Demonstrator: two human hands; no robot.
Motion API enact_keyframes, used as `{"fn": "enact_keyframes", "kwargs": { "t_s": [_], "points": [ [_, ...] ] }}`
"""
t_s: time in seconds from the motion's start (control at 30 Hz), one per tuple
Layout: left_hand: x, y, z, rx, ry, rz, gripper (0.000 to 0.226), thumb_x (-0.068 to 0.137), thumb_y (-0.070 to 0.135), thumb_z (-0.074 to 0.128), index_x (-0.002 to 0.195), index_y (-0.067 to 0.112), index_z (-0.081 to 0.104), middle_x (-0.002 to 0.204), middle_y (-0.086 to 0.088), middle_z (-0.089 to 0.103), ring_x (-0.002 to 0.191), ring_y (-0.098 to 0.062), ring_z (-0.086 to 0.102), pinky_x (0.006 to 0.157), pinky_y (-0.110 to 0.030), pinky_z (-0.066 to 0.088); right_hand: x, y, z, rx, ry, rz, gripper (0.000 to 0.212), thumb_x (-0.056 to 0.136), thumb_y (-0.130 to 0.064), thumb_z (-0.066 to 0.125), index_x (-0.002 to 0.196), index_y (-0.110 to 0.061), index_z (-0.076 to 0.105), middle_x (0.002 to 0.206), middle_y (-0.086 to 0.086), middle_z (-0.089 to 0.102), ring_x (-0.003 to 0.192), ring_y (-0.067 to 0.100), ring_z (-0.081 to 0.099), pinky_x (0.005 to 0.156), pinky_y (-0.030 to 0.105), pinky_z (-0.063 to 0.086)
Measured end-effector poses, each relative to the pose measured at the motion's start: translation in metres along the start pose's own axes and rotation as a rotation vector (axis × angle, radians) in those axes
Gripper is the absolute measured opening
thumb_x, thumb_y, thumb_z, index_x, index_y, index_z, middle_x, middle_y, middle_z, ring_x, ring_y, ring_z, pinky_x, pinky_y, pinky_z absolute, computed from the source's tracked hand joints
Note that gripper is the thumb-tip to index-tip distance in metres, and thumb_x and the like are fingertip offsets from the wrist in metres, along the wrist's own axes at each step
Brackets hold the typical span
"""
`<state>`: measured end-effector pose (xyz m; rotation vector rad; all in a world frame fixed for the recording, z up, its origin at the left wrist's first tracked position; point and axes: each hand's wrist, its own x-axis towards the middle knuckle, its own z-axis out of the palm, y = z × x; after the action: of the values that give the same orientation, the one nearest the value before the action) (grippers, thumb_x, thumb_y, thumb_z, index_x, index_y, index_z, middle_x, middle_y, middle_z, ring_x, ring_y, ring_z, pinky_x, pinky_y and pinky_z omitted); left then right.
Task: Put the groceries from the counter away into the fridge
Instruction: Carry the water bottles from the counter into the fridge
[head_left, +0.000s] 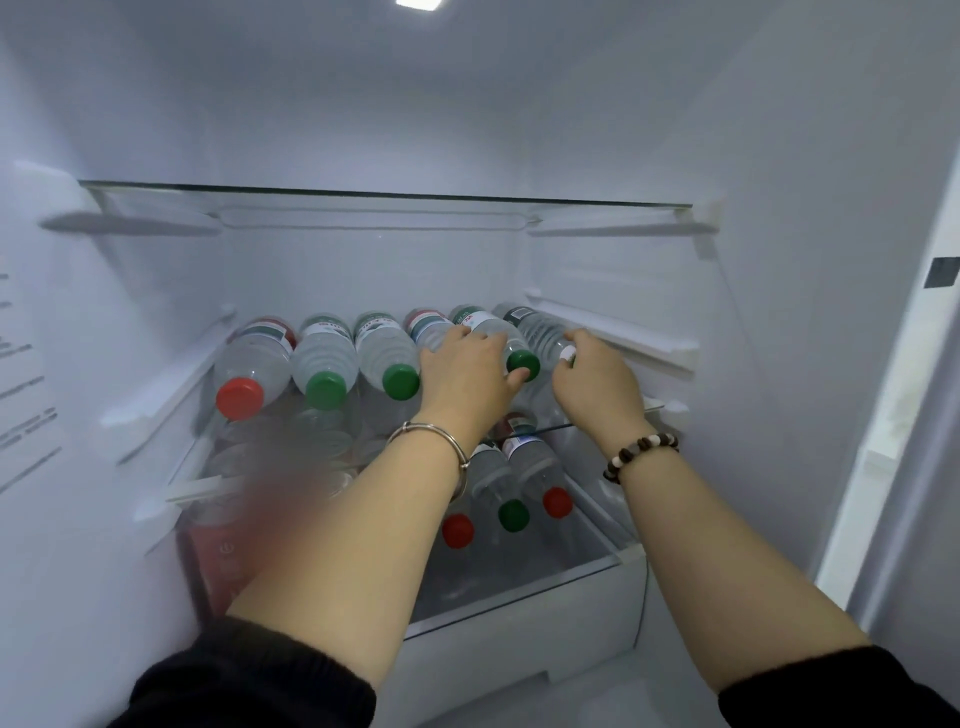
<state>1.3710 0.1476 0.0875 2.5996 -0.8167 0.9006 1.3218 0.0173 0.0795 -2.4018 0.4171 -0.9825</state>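
Note:
Inside the open fridge, several water bottles lie on their sides in a row on the middle glass shelf (613, 423), caps toward me. My left hand (465, 376) rests over a green-capped bottle (511, 345), its thumb by the cap and its fingers spread across that bottle and the one beside it. My right hand (597, 384) grips the neck end of the white-capped bottle (543, 332) at the row's right end. Left of my hands lie a red-capped bottle (252, 369) and two green-capped ones (324, 369).
An upper glass shelf (384, 195) spans the fridge above the bottles and carries nothing. Below, a clear drawer (519, 597) holds more bottles with red and green caps (511, 514). The fridge's right wall and door frame (893, 415) stand close to my right arm.

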Motion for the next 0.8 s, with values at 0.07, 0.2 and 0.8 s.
{"fn": "enact_keyframes", "kwargs": {
  "t_s": [0.07, 0.2, 0.8],
  "points": [
    [0.0, 0.001, -0.002, -0.008, -0.004, -0.008, 0.046, 0.091, 0.047, 0.05, 0.126, 0.018, 0.053, 0.127, -0.003, 0.057, 0.126, -0.021, 0.04, 0.094, -0.042, 0.038, -0.008, 0.0, 0.0, -0.012, 0.033, 0.005, 0.039, 0.092, -0.015, 0.042, 0.131, -0.017, 0.047, 0.126, 0.006, 0.057, 0.107, 0.026, 0.056, 0.084, 0.036, 0.046],
    [-0.004, 0.006, -0.009, 0.102, 0.038, 0.074, 0.037, 0.093, 0.043, 0.048, 0.109, 0.012, 0.059, 0.112, -0.007, 0.062, 0.111, -0.025, 0.05, 0.089, -0.039, 0.041, -0.023, -0.002, -0.001, -0.018, 0.051, -0.013, 0.042, 0.091, -0.015, 0.041, 0.133, -0.016, 0.045, 0.125, 0.006, 0.055, 0.102, 0.025, 0.056, 0.081, 0.037, 0.047],
    [-0.142, 0.035, 0.016, -0.164, 0.278, 0.242, 0.041, 0.089, 0.024, 0.04, 0.122, 0.009, 0.058, 0.135, -0.014, 0.052, 0.133, -0.032, 0.037, 0.109, -0.051, 0.03, -0.153, 0.034, -0.006, 0.085, 0.147, 0.026, 0.052, 0.093, -0.016, 0.05, 0.141, -0.006, 0.034, 0.152, 0.012, 0.025, 0.141, 0.023, 0.021, 0.116, 0.035, 0.02]
  ]
}}
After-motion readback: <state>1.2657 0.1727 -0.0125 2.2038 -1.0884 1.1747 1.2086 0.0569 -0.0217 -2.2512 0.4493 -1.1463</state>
